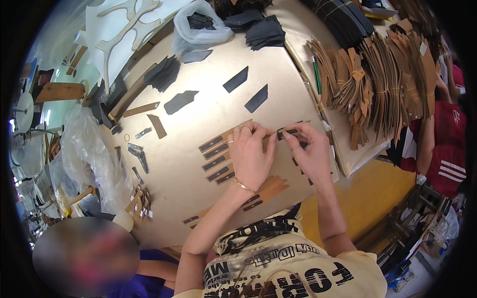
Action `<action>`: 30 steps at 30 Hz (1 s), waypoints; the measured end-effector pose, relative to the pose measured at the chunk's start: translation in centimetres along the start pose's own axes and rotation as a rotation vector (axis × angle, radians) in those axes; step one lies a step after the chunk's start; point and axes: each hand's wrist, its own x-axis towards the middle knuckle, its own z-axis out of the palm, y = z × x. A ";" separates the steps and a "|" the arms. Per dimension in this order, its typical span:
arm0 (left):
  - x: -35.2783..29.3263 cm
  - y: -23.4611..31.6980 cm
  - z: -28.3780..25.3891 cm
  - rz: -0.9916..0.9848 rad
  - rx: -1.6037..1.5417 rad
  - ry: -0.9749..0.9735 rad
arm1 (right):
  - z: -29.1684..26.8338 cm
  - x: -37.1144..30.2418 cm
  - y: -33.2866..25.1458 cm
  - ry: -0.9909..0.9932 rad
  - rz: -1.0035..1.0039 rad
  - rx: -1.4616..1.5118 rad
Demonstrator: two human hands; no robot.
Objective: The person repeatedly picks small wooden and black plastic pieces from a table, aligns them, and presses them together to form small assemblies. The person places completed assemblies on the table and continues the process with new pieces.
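Note:
My right hand pinches a small black strip lying on a brown leather strip. Close beside it, my left hand is bent over the ends of the brown strips, its fingers drawn together. Whatever lies between those fingertips is hidden. To the left of that hand, several brown leather strips lie in a slanted row, each with a black piece at its end. More such strips lie under and beside my left forearm, and others are partly covered by my right hand.
Two dark pieces lie beyond my hands, with dark stacks and a plastic bag farther back. Bundled brown leather strips fill the right side near a green pencil. A hammer and metal tools lie left. People sit nearby.

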 end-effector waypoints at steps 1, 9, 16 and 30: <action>0.0 0.0 0.1 -0.004 0.006 -0.007 | 0.0 -0.1 -0.1 -0.001 0.028 0.008; -0.5 0.1 0.3 0.005 -0.008 0.013 | -0.1 0.0 0.5 0.000 -0.038 0.005; -0.8 -0.3 0.5 -0.021 -0.030 0.024 | -0.1 0.4 1.5 -0.016 -0.047 0.015; -1.1 0.4 1.9 -0.060 -0.008 0.065 | -0.6 1.5 3.9 0.008 -0.089 0.117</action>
